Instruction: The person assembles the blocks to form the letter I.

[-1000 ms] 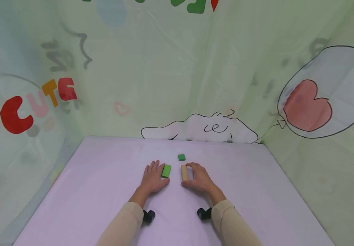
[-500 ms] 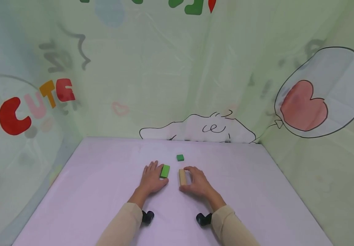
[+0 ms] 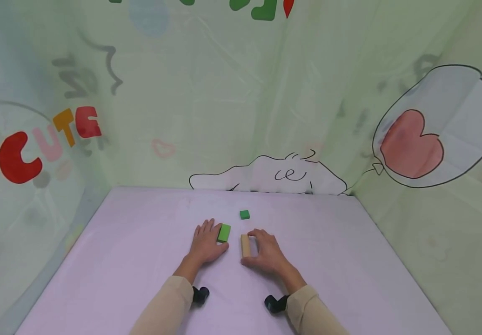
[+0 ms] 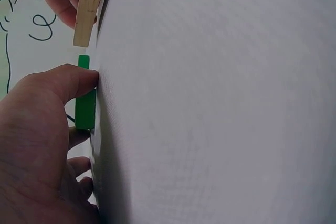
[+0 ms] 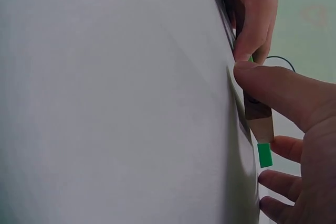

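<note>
In the head view, my left hand rests on the table with its fingers spread. A light green block lies in the space between its index finger and thumb; the index finger touches the block's left side. My right hand pinches a plain wooden block by its two ends, thumb at the near end and index finger at the far end. The right wrist view shows the thumb partly covering this wooden block. In the left wrist view, my thumb lies in front of the light green block.
A small dark green block lies beyond both hands. All the blocks are on a table with a pale lilac cover. Printed curtains stand at the back and sides. Both wrists carry black cameras.
My right hand has drawn the wooden block toward me and slightly left, away from beside the light green block. My left hand and the green blocks stay put, apart from a slight view shift.
</note>
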`<state>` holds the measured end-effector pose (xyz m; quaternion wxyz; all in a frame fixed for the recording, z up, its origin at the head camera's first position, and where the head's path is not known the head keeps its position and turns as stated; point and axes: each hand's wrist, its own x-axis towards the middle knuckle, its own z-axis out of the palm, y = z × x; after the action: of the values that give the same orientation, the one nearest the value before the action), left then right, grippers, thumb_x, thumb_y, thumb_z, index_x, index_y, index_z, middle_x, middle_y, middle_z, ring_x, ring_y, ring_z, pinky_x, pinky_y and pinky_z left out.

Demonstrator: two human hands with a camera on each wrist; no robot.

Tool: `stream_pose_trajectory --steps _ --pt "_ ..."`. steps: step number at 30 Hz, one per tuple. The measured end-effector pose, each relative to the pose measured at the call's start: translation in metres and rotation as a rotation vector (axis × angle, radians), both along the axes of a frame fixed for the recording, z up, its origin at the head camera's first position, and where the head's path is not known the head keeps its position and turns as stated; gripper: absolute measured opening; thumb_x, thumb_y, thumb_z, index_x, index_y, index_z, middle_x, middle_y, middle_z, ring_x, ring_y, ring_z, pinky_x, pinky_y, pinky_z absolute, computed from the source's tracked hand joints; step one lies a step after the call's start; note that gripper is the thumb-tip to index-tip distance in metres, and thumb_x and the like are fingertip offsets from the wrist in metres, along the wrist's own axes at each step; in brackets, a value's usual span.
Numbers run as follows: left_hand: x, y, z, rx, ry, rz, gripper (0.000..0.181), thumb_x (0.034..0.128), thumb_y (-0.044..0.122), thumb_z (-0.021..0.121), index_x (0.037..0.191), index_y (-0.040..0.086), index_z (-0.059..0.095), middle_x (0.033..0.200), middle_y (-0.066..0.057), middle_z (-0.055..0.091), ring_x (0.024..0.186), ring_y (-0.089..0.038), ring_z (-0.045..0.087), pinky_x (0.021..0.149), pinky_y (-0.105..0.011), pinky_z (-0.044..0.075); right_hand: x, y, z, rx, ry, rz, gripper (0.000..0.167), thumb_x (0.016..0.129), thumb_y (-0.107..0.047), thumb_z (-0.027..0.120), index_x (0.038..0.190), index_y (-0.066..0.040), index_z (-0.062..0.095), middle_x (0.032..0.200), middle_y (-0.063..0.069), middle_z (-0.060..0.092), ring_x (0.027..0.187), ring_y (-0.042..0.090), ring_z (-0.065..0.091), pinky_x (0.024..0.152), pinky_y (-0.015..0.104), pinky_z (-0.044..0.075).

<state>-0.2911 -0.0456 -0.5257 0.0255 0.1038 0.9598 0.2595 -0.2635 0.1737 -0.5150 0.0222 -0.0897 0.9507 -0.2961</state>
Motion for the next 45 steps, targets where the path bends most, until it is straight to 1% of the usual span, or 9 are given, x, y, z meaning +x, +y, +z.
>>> stream_pose_trajectory --steps 4,7,16,22,26,33,36,42,45 --pt "0.001 -0.001 0.002 -0.004 0.005 -0.003 0.071 0.0958 0.04 0.064 0.155 0.007 0.045 0.167 -0.021 0.032 0.158 -0.04 0.022 0.128 -0.059 0.015 0.002 -0.002 -0.001 0.033 0.017 0.02 0.077 0.075 -0.039 0.09 0.14 -0.014 0.055 0.152 0.015 0.052 0.147 0.037 0.043 0.125 0.063 0.021" --pt "0.001 -0.001 0.003 0.0 0.006 -0.005 0.071 0.0957 0.041 0.064 0.155 0.006 0.045 0.167 -0.021 0.032 0.158 -0.04 0.022 0.128 -0.06 0.015 0.005 -0.004 -0.002 0.053 0.023 0.032 0.077 0.076 -0.041 0.089 0.139 -0.014 0.055 0.152 0.015 0.052 0.147 0.036 0.042 0.126 0.064 0.018" --pt "0.001 -0.001 0.002 0.002 0.007 -0.011 0.071 0.0958 0.042 0.063 0.155 0.007 0.044 0.167 -0.021 0.031 0.158 -0.04 0.021 0.128 -0.059 0.014 0.012 -0.008 -0.002 0.09 0.052 0.043 0.078 0.076 -0.043 0.09 0.138 -0.012 0.055 0.153 0.017 0.05 0.147 0.037 0.043 0.125 0.066 0.019" --pt "0.001 0.0 0.003 -0.001 0.005 -0.007 0.074 0.0954 0.041 0.063 0.157 0.005 0.041 0.167 -0.021 0.03 0.158 -0.04 0.02 0.128 -0.06 0.013 0.014 -0.008 0.0 0.08 0.055 0.047 0.077 0.075 -0.043 0.09 0.136 -0.011 0.055 0.152 0.018 0.051 0.146 0.038 0.043 0.124 0.066 0.019" --pt "0.001 0.002 0.002 -0.005 -0.006 -0.003 0.074 0.0958 0.041 0.063 0.158 0.008 0.039 0.168 -0.02 0.029 0.159 -0.04 0.019 0.128 -0.06 0.013 0.015 -0.007 -0.002 0.082 0.058 0.048 0.077 0.075 -0.043 0.09 0.136 -0.011 0.055 0.151 0.018 0.051 0.146 0.038 0.044 0.124 0.066 0.02" --pt "0.001 0.002 0.002 0.002 -0.012 -0.001 0.072 0.0954 0.04 0.064 0.157 0.011 0.042 0.168 -0.021 0.029 0.158 -0.04 0.02 0.128 -0.061 0.013 0.016 -0.008 -0.002 0.078 0.065 0.042 0.078 0.075 -0.043 0.09 0.136 -0.011 0.054 0.15 0.017 0.052 0.145 0.037 0.045 0.124 0.066 0.02" --pt "0.0 0.001 0.002 0.005 -0.008 -0.005 0.072 0.0953 0.04 0.065 0.156 0.009 0.043 0.167 -0.021 0.03 0.158 -0.041 0.021 0.128 -0.061 0.013 0.016 -0.008 -0.003 0.073 0.068 0.043 0.08 0.075 -0.043 0.09 0.139 -0.011 0.053 0.151 0.018 0.051 0.146 0.037 0.044 0.124 0.066 0.019" --pt "0.0 -0.003 -0.002 0.012 -0.001 -0.008 0.074 0.0964 0.043 0.065 0.156 0.006 0.041 0.167 -0.021 0.031 0.158 -0.039 0.021 0.128 -0.059 0.013 0.019 -0.004 -0.005 0.079 0.077 0.061 0.089 0.078 -0.047 0.087 0.149 -0.011 0.049 0.157 0.017 0.048 0.15 0.038 0.038 0.126 0.063 0.019" --pt "-0.001 -0.004 -0.003 0.019 0.008 -0.016 0.074 0.0967 0.043 0.065 0.156 0.006 0.041 0.167 -0.021 0.031 0.158 -0.04 0.022 0.128 -0.059 0.014 0.02 -0.001 -0.005 0.064 0.088 0.073 0.087 0.08 -0.047 0.085 0.151 -0.013 0.048 0.158 0.017 0.046 0.151 0.039 0.037 0.126 0.063 0.019"
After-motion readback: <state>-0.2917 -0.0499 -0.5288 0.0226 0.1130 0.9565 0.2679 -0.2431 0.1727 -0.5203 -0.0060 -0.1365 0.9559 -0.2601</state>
